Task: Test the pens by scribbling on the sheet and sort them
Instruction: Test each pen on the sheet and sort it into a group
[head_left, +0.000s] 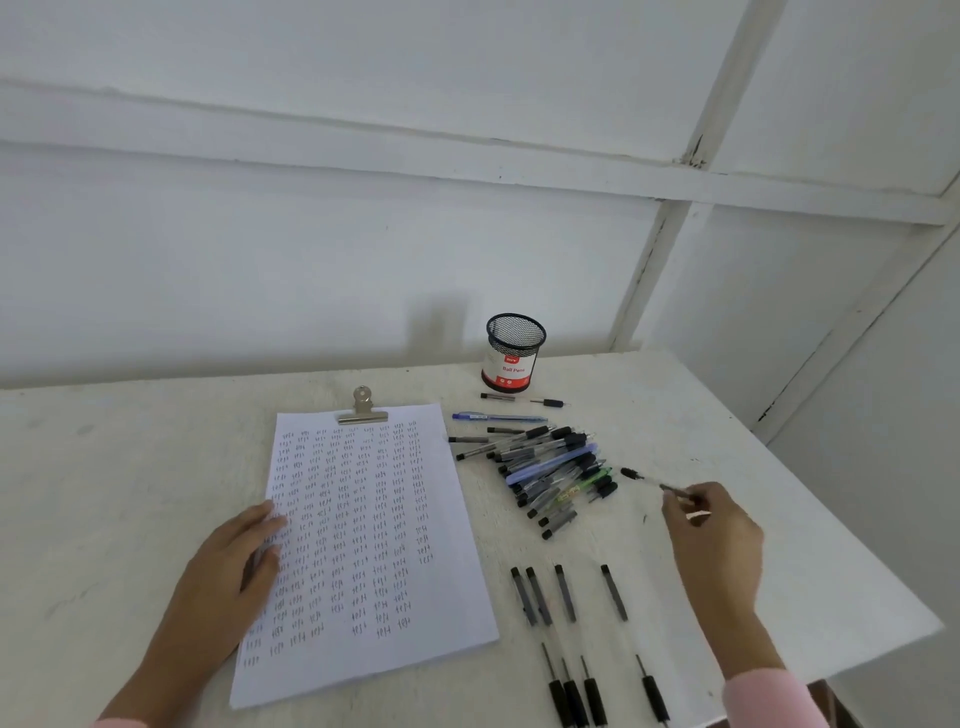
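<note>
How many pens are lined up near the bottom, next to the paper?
4 pens, side by side right of the sheet, the rightmost apart. Their lower ends leave the picture.

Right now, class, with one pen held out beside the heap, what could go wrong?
The right hand holds its pen close to the untested heap, so it could drop in and get mixed up. The four sorted pens point toward the table's near edge and might roll off.

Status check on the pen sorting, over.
Left hand flat on sheet. Right hand holds one pen beside pile. Nothing in the way.
</note>
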